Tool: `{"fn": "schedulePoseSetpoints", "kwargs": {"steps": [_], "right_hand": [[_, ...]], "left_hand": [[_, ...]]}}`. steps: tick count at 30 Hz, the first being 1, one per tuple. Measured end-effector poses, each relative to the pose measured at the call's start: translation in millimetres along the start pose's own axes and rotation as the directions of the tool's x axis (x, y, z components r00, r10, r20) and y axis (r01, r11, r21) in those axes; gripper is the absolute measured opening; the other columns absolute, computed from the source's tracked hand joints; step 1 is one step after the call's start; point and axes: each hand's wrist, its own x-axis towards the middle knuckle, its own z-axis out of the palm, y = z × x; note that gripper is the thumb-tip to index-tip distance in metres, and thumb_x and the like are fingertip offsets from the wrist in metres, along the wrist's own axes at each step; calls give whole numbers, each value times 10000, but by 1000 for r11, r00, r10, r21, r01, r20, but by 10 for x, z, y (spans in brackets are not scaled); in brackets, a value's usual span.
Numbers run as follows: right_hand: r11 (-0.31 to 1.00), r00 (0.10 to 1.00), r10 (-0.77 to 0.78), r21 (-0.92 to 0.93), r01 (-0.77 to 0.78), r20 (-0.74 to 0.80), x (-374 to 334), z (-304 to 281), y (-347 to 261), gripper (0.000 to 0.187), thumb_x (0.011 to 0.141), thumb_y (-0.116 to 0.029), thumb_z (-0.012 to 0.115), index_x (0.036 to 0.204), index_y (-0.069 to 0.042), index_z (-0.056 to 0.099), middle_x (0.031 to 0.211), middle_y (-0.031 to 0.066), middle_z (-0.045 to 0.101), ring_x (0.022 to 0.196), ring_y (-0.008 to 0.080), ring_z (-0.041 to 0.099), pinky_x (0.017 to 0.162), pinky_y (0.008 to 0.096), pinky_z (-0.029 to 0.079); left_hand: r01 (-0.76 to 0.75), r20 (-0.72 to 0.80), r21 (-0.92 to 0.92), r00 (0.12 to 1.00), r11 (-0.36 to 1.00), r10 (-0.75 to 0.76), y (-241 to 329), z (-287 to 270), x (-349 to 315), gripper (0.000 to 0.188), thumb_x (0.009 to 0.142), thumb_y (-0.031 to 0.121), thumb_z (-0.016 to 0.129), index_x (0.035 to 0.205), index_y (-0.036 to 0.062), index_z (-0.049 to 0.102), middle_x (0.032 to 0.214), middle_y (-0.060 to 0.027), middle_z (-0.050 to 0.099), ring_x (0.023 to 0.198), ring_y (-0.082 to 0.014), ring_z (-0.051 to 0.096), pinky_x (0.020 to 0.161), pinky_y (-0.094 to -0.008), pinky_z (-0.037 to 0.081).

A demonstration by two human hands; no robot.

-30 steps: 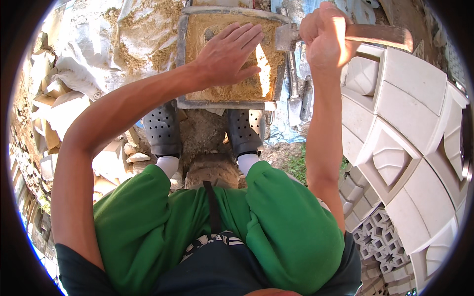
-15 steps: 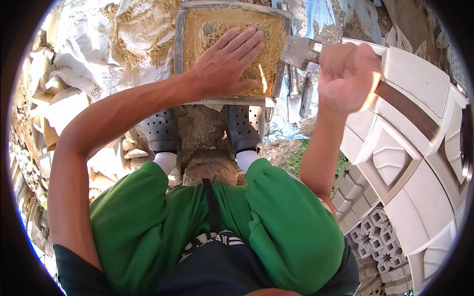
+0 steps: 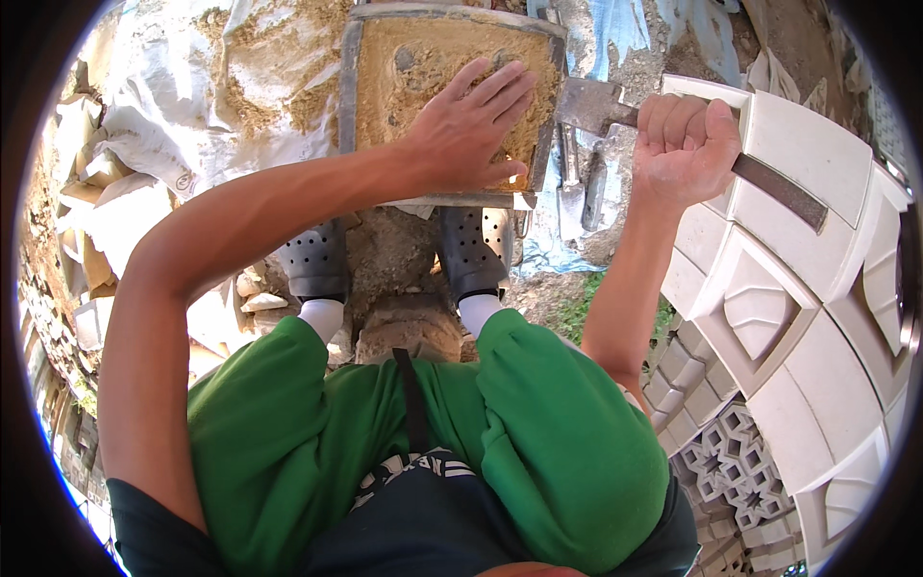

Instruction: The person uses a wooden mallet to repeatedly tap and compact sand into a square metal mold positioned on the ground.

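Observation:
My left hand (image 3: 476,130) lies flat with fingers spread over damp, sandy yellow-brown material (image 3: 452,48) that fills a dark-framed square mould (image 3: 349,96). It covers the mould's lower right part. In my right hand (image 3: 687,149), fingers wrap around the long bar handle of a flat-bladed metal scraper (image 3: 588,106). The scraper's wide blade points left, beside the mould's right edge, and the handle's end sticks out to the right. Two darker round spots show in the sandy surface.
White moulded blocks (image 3: 808,154) are stacked at the right, near the scraper handle. A small trowel (image 3: 571,207) lies on blue sheeting right of the mould. White, sand-dusted sheeting (image 3: 178,106) spreads at the left. My dark clogs (image 3: 471,255) stand below the mould.
My left hand has slid right across the sandy surface. My right hand has shifted slightly right with the scraper, and its handle end has swung up and left.

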Motion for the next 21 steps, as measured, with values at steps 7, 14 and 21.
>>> {"fn": "schedulePoseSetpoints", "kwargs": {"steps": [7, 14, 21], "right_hand": [[993, 993, 97, -71, -92, 71, -159, 104, 200, 435, 971, -149, 419, 561, -131, 274, 471, 7, 251, 431, 130, 177, 442, 348, 196], [996, 993, 75, -61, -69, 89, 227, -150, 132, 477, 964, -230, 469, 556, -151, 233, 477, -2, 239, 446, 137, 179, 474, 345, 199], [994, 990, 59, 83, -70, 130, 277, -266, 220, 451, 961, -185, 468, 573, -136, 243, 489, 2, 240, 423, 136, 169, 445, 347, 167]], "left_hand": [[-29, 7, -29, 1000, 999, 29, -55, -52, -203, 843, 989, 584, 496, 1568, -3, 324, 1660, -150, 285, 1568, -277, 178, 1283, -482, 84], [-80, -35, -82, 996, 993, 78, -77, -7, -269, 833, 974, 552, 545, 1555, -10, 342, 1647, -151, 309, 1562, -277, 201, 1283, -492, 99], [-138, -30, -70, 990, 988, 136, -5, 26, -193, 835, 974, 567, 540, 1541, -21, 367, 1635, -146, 338, 1558, -276, 216, 1282, -490, 110]]}}
